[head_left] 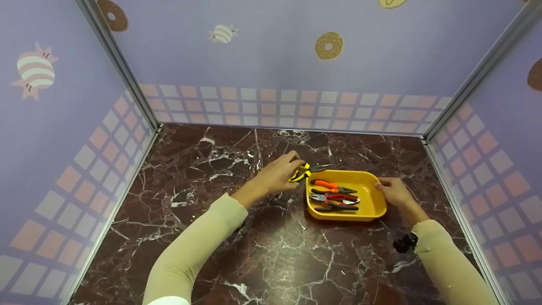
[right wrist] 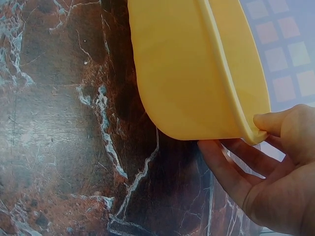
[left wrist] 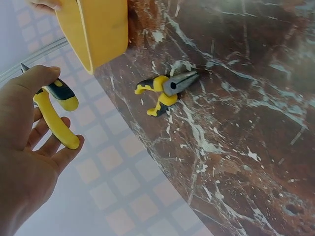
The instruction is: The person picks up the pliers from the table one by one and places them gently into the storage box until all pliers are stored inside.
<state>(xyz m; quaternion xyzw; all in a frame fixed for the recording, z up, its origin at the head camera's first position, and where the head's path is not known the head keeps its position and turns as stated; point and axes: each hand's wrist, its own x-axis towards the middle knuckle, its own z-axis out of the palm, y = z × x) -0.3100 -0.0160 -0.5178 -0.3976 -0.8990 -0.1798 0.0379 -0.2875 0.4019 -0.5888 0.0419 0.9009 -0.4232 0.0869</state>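
Note:
My left hand [head_left: 277, 173] holds a pair of pliers [head_left: 301, 173] with yellow-and-black handles, their dark nose pointing over the left rim of a yellow bin [head_left: 372, 199]. In the left wrist view the fingers curl round those handles. Below that hand, another pair of yellow-and-black pliers [left wrist: 165, 91] with a grey head lies on the marbled surface; the hand hides it in the head view. My right hand [head_left: 396, 192] pinches the bin's right rim, thumb inside and fingers outside. The bin holds orange-handled pliers [head_left: 325, 184], red-handled pliers [head_left: 341, 197] and dark-handled pliers [head_left: 338, 206].
The dark red marbled surface [head_left: 271, 254] spreads around the bin. Purple panels [head_left: 271, 55] with printed sweets and checks enclose it at the back and both sides, joined by grey metal posts [head_left: 123, 67]. A small black device [head_left: 405, 242] sits at the right cuff.

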